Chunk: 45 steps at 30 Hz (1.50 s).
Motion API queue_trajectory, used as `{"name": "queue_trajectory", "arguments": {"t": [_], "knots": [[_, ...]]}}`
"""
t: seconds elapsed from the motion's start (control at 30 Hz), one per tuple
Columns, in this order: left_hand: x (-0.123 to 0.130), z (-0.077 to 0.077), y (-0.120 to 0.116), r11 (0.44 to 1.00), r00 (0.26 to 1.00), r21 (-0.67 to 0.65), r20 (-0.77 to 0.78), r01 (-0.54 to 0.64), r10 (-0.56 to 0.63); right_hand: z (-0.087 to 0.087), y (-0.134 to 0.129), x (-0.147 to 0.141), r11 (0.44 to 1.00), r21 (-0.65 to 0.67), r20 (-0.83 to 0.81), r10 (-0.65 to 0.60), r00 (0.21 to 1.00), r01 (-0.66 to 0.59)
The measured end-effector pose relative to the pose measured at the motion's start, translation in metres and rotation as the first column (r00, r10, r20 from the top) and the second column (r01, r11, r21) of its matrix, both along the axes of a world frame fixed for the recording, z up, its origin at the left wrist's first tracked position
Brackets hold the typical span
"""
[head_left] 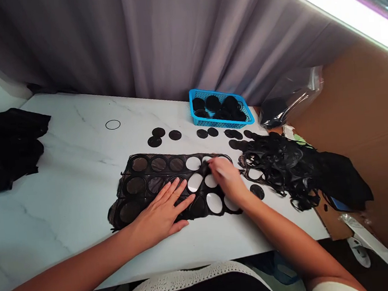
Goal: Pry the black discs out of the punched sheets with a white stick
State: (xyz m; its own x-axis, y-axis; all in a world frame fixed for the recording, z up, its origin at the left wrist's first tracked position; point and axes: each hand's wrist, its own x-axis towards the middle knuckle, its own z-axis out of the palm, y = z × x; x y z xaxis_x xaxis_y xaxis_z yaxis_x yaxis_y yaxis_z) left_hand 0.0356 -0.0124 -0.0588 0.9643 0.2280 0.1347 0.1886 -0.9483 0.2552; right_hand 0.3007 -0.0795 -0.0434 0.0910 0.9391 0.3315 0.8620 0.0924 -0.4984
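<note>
A black sheet with rows of round cut-outs lies on the white marbled table. Black discs fill its left part, while several holes at the right show the white table through them. My left hand rests flat on the sheet's middle, fingers spread, holding nothing. Over the right part, my right hand is closed, its fingertips pinched at the sheet beside the open holes; motion blur hides what is between them. Loose black discs lie just beyond the sheet.
A blue basket of black discs stands at the back. Tangled black scraps cover the right side, near a clear plastic bag. Black material lies at the far left, and a thin black ring is on the table.
</note>
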Motion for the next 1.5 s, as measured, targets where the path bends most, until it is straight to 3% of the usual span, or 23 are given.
{"name": "queue_trajectory", "arguments": {"t": [0.07, 0.13, 0.23, 0.33, 0.43, 0.6, 1.23, 1.33, 1.5], "knots": [[-0.002, 0.003, 0.000, 1.000, 1.000, -0.003, -0.008, 0.014, -0.014, 0.008, 0.004, 0.017, 0.977, 0.035, -0.049, -0.210, 0.977, 0.212], [-0.007, 0.008, -0.003, 0.999, 0.999, -0.010, -0.014, 0.043, -0.043, 0.017, 0.001, 0.021, 0.967, -0.002, -0.114, -0.255, 0.960, 0.257], [-0.016, 0.012, -0.013, 0.994, 0.993, -0.024, -0.026, 0.111, -0.112, 0.025, -0.019, -0.001, 0.992, -0.104, -0.240, -0.095, 0.966, 0.071], [-0.022, 0.014, -0.022, 0.992, 0.992, -0.030, -0.037, 0.119, -0.120, 0.023, -0.042, -0.034, 0.973, -0.191, -0.348, 0.054, 0.936, -0.128], [-0.024, 0.012, -0.025, 0.994, 0.993, -0.036, -0.053, 0.106, -0.108, 0.017, -0.057, -0.053, 0.947, -0.238, -0.415, 0.102, 0.904, -0.216], [-0.023, 0.011, -0.025, 0.992, 0.993, -0.060, -0.036, 0.107, -0.109, 0.012, -0.062, -0.056, 0.934, -0.180, -0.497, 0.183, 0.848, -0.307], [-0.023, 0.010, -0.025, 0.992, 0.993, -0.069, -0.041, 0.104, -0.107, 0.010, -0.061, -0.056, 0.933, -0.182, -0.459, 0.200, 0.866, -0.312], [-0.023, 0.011, -0.026, 0.992, 0.994, -0.072, -0.030, 0.102, -0.105, 0.005, -0.067, -0.064, 0.944, -0.148, -0.351, 0.230, 0.908, -0.296], [-0.024, 0.010, -0.026, 0.992, 0.996, -0.085, 0.020, 0.089, -0.088, -0.009, -0.076, -0.068, 0.948, -0.090, -0.032, 0.303, 0.952, -0.305]]}}
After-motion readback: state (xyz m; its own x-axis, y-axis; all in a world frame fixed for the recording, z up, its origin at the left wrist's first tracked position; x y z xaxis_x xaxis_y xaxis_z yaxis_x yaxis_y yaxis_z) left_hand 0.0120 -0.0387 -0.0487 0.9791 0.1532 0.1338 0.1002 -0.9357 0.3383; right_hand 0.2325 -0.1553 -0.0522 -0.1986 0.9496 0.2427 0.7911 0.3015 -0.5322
